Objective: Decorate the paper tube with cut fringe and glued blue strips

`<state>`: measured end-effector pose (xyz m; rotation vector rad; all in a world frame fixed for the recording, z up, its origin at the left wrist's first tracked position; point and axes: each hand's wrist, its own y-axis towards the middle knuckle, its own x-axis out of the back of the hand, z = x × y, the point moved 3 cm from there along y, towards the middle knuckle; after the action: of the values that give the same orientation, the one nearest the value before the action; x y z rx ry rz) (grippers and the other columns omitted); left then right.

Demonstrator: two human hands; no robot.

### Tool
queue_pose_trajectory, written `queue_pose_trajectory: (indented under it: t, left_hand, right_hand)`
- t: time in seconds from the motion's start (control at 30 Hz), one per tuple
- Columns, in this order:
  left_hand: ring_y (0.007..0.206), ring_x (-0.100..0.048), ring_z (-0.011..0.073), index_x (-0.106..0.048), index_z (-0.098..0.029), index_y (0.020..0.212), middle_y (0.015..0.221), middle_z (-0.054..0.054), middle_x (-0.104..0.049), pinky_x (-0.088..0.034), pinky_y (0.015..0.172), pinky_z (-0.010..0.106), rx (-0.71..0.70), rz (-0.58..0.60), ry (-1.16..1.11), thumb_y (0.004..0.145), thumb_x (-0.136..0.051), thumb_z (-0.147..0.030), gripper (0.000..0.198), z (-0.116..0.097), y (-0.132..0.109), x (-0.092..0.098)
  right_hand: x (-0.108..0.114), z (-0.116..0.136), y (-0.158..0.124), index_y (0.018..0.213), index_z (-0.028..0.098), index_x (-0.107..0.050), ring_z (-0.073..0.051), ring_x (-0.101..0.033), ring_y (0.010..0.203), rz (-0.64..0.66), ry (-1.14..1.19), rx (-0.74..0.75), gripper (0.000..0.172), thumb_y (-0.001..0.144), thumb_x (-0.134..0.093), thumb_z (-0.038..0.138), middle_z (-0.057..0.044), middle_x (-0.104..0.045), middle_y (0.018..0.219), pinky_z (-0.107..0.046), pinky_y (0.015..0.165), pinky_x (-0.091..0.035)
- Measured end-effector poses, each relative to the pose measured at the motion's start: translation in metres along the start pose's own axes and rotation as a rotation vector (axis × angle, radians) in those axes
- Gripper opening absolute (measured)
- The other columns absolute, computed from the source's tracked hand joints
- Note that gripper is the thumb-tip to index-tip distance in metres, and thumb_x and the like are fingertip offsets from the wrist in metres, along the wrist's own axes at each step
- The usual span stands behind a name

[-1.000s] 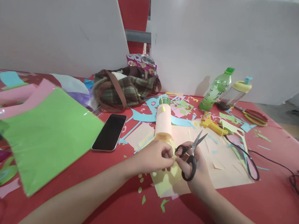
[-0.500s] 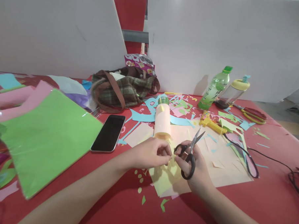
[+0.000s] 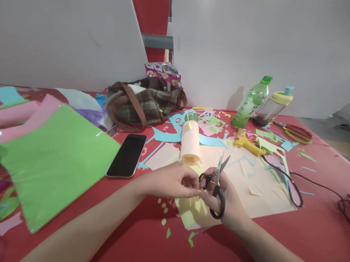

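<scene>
My left hand (image 3: 180, 180) is closed in a pinch, its fingertips meeting those of my right hand over the yellow paper sheet. A small piece of yellow paper is pinched there, mostly hidden by the fingers. Black-handled scissors (image 3: 219, 189) hang on my right hand (image 3: 231, 203), which is closed around their handles, with parted blades pointing up and away. Just beyond the hands lies a bottle wrapped in cream paper (image 3: 190, 141), its green end facing away. Below the hands is the pale yellow paper (image 3: 188, 214), beside a larger cream sheet (image 3: 264, 204).
A phone (image 3: 126, 156) and a green paper pack (image 3: 58, 156) lie left. Behind them is a plaid bag (image 3: 153, 103). To the right are a yellow glue gun (image 3: 246, 145) with its cord, a green bottle (image 3: 251, 101), a clear jar (image 3: 271, 108) and red-yellow scissors (image 3: 296, 133). Paper scraps are scattered around.
My right hand and the scissors have shifted slightly left and down. The fingertips of both hands are closer together, and the yellow piece between them shows less.
</scene>
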<state>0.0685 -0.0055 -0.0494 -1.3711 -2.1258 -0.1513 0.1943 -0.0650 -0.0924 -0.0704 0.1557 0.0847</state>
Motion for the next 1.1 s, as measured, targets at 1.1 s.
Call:
queue_pose_trajectory:
  t: [1.1]
  left_hand:
    - [0.056,-0.049,0.0064,-0.051,-0.015,0.061,0.060,-0.004,-0.052,-0.039,0.056,0.017,0.043,-0.681,-0.419,0.072,-0.048,-0.018,0.012,-0.009,-0.002,0.010]
  right_hand:
    - [-0.007,0.004,-0.007,0.120,0.027,-0.033,-0.021,-0.041,0.100,0.262,0.029,-0.054,0.056,0.071,-0.051,0.047,-0.006,-0.040,0.110,-0.034,0.082,-0.036]
